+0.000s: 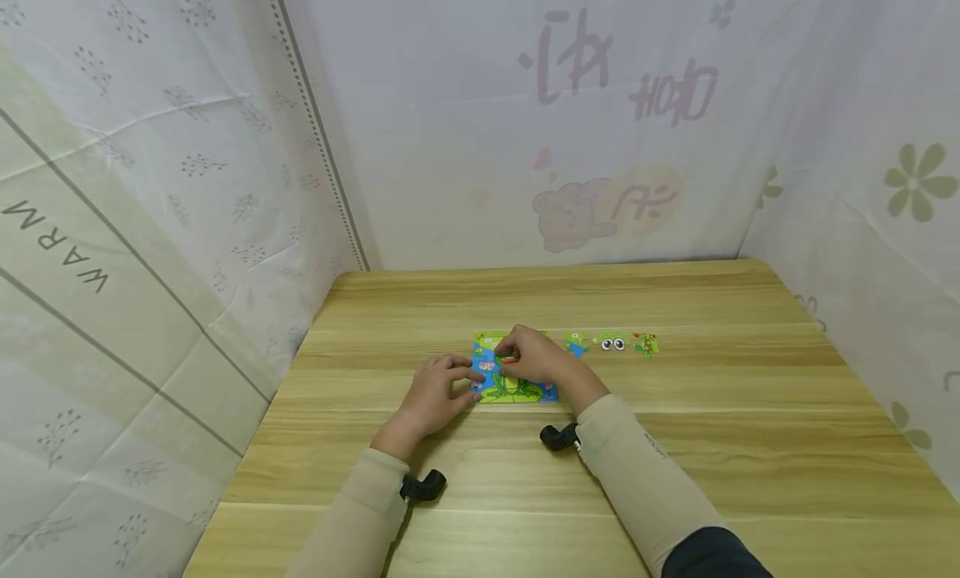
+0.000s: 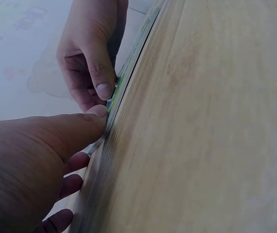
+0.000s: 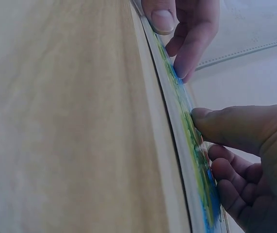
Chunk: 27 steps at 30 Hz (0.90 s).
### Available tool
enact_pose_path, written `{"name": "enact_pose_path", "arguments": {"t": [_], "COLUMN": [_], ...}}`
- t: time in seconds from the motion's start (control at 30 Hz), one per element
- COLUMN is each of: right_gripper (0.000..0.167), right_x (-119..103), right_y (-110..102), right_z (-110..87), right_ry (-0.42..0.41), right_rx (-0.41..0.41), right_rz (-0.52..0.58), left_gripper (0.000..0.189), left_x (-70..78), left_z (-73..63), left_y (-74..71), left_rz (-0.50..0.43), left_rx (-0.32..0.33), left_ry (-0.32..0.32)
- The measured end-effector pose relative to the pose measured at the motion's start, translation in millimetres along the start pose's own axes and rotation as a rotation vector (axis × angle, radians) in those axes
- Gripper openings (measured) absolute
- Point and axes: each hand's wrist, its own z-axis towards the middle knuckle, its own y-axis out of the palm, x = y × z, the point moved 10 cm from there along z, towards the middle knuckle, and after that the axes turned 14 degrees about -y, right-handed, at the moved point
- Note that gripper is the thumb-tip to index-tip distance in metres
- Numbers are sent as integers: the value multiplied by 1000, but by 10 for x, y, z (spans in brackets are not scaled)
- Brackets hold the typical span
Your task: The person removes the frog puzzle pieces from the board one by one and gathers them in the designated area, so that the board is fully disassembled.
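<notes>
Pale cloth (image 1: pixel 450 145) is hanging around the wood table (image 1: pixel 712 453) I am watching. Over the frog puzzle (image 1: pixel 512 388), which is lying flat on the table, the right hand (image 1: pixel 534 357) is curling, thumb and fingertips down at its middle; I am not able to tell if it is pinching anything. The left hand (image 1: pixel 435 396) is touching the puzzle's left edge, fingers loose and apart. Three small pieces (image 1: pixel 602 338) are lying in a row to the right.

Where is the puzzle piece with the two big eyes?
In the head view, the eye piece lies on the wooden table, right of the frog board, between a blue-and-green piece and a green piece with red spots.
</notes>
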Motion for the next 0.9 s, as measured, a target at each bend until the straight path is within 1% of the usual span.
{"name": "enact_pose_path", "arguments": {"t": [0.17, 0.4, 0.67, 0.9], "right_gripper": [37, 35, 33, 31], "right_x": [12, 20, 11, -17], "right_y": [5, 17, 25, 8], "right_z": [-5, -5, 8, 13], "right_ry": [3, 17, 2, -11], "right_rx": [-5, -12, -7, 12], "right_rz": [-3, 14, 7, 28], "left_gripper": [25, 25, 25, 24], "left_x": [-3, -6, -16, -25], "left_z": [-2, 6, 8, 8], "left_y": [2, -1, 0, 6], "left_rz": [0, 5, 7, 3], "left_rx": [-7, -10, -16, -19], "left_ry": [-4, -8, -21, -19]}}
